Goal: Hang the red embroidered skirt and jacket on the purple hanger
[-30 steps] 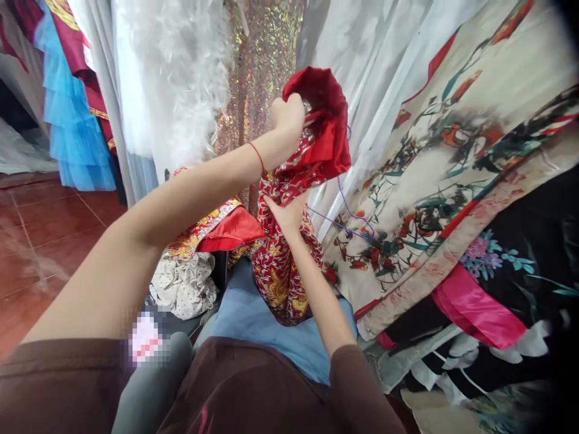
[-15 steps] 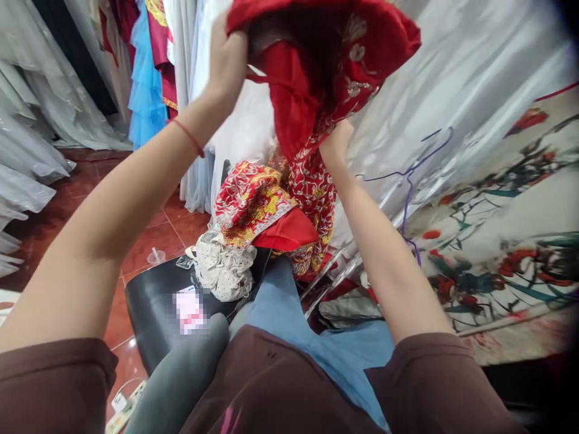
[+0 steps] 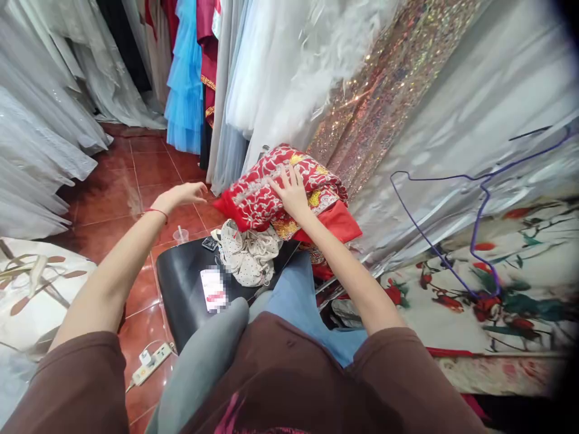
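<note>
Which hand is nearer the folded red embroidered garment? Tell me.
Right. The right hand lies flat on the folded red embroidered garment; the left hand hovers open, apart, to its left.

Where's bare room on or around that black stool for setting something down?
Free: the black stool near-left part, left of the phone; red floor tiles between the blue dress and the left hand. Crowded: stool's far side, under the cream spotted cloth and red embroidered garment, where the right hand rests.
</note>
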### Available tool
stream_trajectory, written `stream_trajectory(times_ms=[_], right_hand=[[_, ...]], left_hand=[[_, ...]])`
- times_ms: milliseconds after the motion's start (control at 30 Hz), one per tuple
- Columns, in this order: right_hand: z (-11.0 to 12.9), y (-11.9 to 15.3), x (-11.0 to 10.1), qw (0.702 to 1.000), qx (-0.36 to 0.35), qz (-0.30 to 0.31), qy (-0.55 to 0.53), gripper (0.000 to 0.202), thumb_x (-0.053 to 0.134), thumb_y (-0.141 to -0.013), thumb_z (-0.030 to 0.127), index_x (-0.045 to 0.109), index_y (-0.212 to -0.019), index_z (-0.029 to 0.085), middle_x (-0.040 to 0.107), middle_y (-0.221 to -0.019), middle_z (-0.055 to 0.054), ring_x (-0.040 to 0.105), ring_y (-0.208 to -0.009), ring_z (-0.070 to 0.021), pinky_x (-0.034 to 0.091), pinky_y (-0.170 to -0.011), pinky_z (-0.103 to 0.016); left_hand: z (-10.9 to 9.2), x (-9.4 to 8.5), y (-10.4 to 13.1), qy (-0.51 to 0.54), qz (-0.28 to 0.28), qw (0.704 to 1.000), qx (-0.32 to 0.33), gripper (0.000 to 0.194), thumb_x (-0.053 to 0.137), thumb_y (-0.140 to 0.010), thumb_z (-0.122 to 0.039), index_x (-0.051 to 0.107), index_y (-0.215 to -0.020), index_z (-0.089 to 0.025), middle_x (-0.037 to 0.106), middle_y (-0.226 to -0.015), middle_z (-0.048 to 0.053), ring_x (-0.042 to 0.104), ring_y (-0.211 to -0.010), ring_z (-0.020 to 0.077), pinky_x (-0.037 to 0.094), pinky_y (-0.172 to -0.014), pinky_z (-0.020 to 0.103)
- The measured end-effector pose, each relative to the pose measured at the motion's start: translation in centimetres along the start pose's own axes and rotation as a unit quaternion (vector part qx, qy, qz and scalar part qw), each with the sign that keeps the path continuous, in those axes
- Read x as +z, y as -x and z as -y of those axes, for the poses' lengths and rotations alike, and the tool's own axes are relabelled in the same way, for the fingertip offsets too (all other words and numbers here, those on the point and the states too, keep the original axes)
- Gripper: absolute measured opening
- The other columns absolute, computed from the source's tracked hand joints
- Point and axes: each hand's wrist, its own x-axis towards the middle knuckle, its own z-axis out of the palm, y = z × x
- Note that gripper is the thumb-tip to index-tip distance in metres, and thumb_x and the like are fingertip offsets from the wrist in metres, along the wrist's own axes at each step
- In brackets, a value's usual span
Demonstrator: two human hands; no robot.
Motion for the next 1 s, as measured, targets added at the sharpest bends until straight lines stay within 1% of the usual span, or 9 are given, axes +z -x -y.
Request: stream_trajectory(times_ms=[100,167,267,333,433,533,633,833,1000], right_hand=[[-0.4,0.3,0.1,0.999,-0.014,0.023,0.018,0.062,0.054,-0.088,0.015,0.05,-0.149,0.027,0.04,-0.16,-0.008,0.016,-0.156,-0.0363,0.01,-0.123,-0.071],[-0.3,0.3,-0.1,0.999,-0.021,0.025,0.026,0.067,0.058,-0.085,0.015,0.048,-0.151,0.025,0.038,-0.161,-0.008,0.013,-0.157,-0.0374,0.008,-0.123,-0.071],[0.1,0.3,-0.4,0.998,-0.043,0.026,0.026,0.076,0.065,-0.073,0.01,0.051,-0.148,0.017,0.035,-0.163,-0.01,0.009,-0.157,-0.0399,0.005,-0.125,-0.068],[0.4,1.0,-0.8,0.998,-0.051,0.039,0.02,0.073,0.067,-0.069,0.009,0.057,-0.141,0.015,0.042,-0.159,-0.012,0.016,-0.155,-0.0407,0.011,-0.126,-0.065],[0.4,3.7,-1.9,0.994,-0.067,0.088,0.017,0.052,0.062,-0.077,0.014,0.066,-0.129,0.014,0.06,-0.141,-0.016,0.042,-0.141,-0.0412,0.03,-0.118,-0.063],[-0.7,8.2,-3.9,0.986,-0.134,0.101,0.011,0.039,0.053,-0.088,0.019,0.069,-0.123,0.014,0.066,-0.13,-0.018,0.057,-0.126,-0.0354,0.043,-0.108,-0.055],[-3.4,13.1,-7.0,0.984,-0.164,0.074,0.01,0.034,0.047,-0.093,0.02,0.071,-0.117,0.016,0.069,-0.125,-0.015,0.063,-0.115,-0.0274,0.047,-0.102,-0.044],[-10.4,20.9,-12.9,0.997,0.033,0.054,0.036,0.029,0.045,-0.095,0.021,0.073,-0.104,0.018,0.075,-0.095,-0.01,0.068,-0.09,-0.0222,0.047,-0.083,-0.032],[-13.5,25.0,-14.5,0.991,0.122,0.044,0.036,0.028,0.045,-0.095,0.023,0.073,-0.101,0.019,0.076,-0.096,-0.008,0.069,-0.092,-0.0216,0.046,-0.081,-0.03]], left_hand=[[-5.2,1.3,-0.5,-0.061,0.021,0.994,0.088,0.046,0.064,-0.079,-0.036,0.061,-0.122,-0.019,0.07,-0.125,0.011,0.065,-0.11,0.0235,0.048,-0.093,0.03],[-10.3,1.3,-0.5,-0.044,-0.054,0.985,0.156,0.051,0.055,-0.09,-0.039,0.053,-0.136,-0.016,0.061,-0.137,0.016,0.06,-0.121,0.027,0.045,-0.102,0.035],[-18.5,0.5,0.5,-0.014,-0.157,0.975,0.159,0.051,0.047,-0.095,-0.031,0.045,-0.141,-0.009,0.056,-0.139,0.023,0.054,-0.127,0.0331,0.036,-0.112,0.046],[-23.3,0.0,1.6,-0.01,-0.184,0.968,0.169,0.049,0.045,-0.096,-0.028,0.044,-0.139,-0.006,0.056,-0.136,0.025,0.051,-0.129,0.034,0.034,-0.112,0.048],[-28.8,0.5,3.2,-0.033,-0.173,0.956,0.235,0.045,0.043,-0.097,-0.03,0.048,-0.133,-0.004,0.057,-0.133,0.025,0.052,-0.127,0.0347,0.036,-0.11,0.047],[-32.5,1.8,3.8,-0.07,-0.143,0.943,0.294,0.044,0.042,-0.097,-0.034,0.054,-0.127,-0.004,0.058,-0.132,0.024,0.053,-0.125,0.0341,0.038,-0.107,0.045],[-35.8,3.1,3.0,-0.086,-0.152,0.94,0.293,0.043,0.041,-0.097,-0.033,0.056,-0.126,-0.005,0.058,-0.131,0.024,0.054,-0.125,0.0343,0.036,-0.107,0.048],[-43.1,4.3,-0.7,-0.098,-0.127,0.947,0.278,0.048,0.044,-0.094,-0.027,0.055,-0.132,0.001,0.058,-0.134,0.028,0.055,-0.127,0.0371,0.038,-0.107,0.049],[-46.6,5.2,-3.6,-0.152,-0.071,0.926,0.338,0.05,0.046,-0.094,-0.03,0.056,-0.134,-0.003,0.06,-0.136,0.026,0.058,-0.127,0.0358,0.04,-0.107,0.048]])
